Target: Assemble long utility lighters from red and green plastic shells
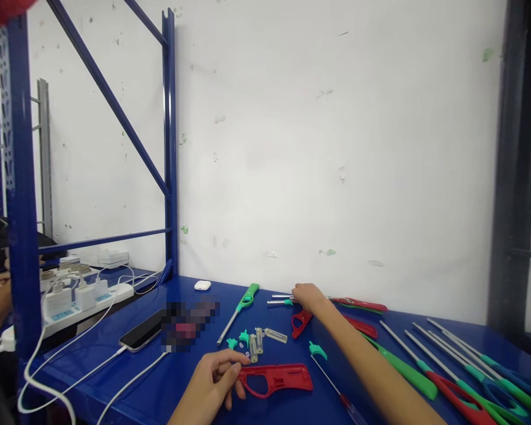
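Blue table (177,378) against a marked white wall (336,147), cluttered with chargers and lighter parts

A blue rack upright (170,147) stands at the table's back left. Beside it lies a white power strip (84,304) with plugged-in chargers, and white cables (128,383) trail forward, one to a dark smartphone (142,337). A white earbud case (202,285) sits near the wall. A green-handled long lighter (239,313) lies at an angle, with small green trigger pieces (244,337) and clear plastic pieces (275,335) just beside it. At the right lie long-nozzle lighters (469,372) in a row, and a dark post (511,177) rises behind them.

Left hand (215,378) touches red shell (277,378); right hand (307,295) touches metal tubes (279,300).
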A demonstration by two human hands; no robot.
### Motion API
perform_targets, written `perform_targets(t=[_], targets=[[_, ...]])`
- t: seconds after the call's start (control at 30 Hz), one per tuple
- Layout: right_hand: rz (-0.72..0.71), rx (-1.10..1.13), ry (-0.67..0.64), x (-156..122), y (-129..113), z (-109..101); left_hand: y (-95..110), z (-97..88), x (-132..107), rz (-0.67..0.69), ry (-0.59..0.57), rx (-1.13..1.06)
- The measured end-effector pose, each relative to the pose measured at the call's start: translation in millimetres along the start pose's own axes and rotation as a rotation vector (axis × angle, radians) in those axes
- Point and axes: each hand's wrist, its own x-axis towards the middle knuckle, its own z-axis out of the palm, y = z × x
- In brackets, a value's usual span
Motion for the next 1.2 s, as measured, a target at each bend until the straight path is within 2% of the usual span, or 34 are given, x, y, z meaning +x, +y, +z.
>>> perform_targets(t=[0.23,0.57,0.67,0.77,0.87,0.93,1.07,1.2], targets=[[0.017,0.020,0.032,-10.6,3.4,-18.9,-9.8,-4.3,3.3,0.002,-0.037,-0.027],[0.009,0.279,0.147,-32.8,32.3,-91.6,-10.4,-0.8,5.4,-0.033,-0.070,0.035],[-0.028,0.412,0.074,-46.7,40.5,-110.8,-8.3,-0.9,7.9,-0.025,-0.101,0.066],[-0.075,0.530,-0.065,-62.0,42.6,-125.8,-5.6,-1.5,9.1,-0.010,-0.138,0.097],[-0.095,0.589,-0.220,-75.4,35.5,-137.6,-0.2,-0.6,6.5,0.006,-0.155,0.144],[-0.093,0.594,-0.288,-81.7,26.1,-144.4,4.5,1.3,2.9,0.023,-0.145,0.248],[-0.089,0.545,-0.331,-88.7,1.8,-155.9,10.6,5.1,-5.4,0.105,-0.084,0.504],[-0.087,0.465,-0.334,-94.1,-21.3,-163.3,9.2,5.4,-10.3,0.234,-0.106,0.537]])
